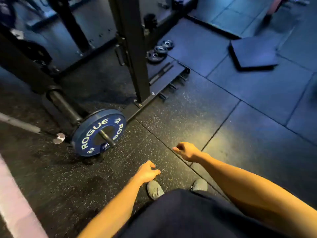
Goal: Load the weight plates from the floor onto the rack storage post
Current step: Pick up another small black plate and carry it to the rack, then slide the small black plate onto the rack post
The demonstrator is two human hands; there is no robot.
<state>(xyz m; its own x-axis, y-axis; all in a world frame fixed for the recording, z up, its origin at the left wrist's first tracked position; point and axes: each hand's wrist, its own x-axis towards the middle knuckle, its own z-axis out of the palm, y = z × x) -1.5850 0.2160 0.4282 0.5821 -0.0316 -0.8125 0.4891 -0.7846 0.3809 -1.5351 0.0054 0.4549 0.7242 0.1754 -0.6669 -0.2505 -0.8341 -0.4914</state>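
A blue 20 plate (89,134) marked ROGUE hangs on a metal storage post (107,137) low on the black rack (132,48). Three small black plates (160,49) lie in a row on the floor behind the rack upright. My left hand (148,171) hangs over the floor in front of me, fingers loosely curled, holding nothing. My right hand (186,151) is a little farther forward and to the right, also loosely curled and empty. Both hands are apart from the blue plate, which is to their left.
A thick black sleeve (63,107) sticks out from the rack above the blue plate. A chrome bar end (59,138) lies on the floor left of it. A loose black mat (253,53) lies at the far right. My shoes (155,189) stand on speckled rubber flooring.
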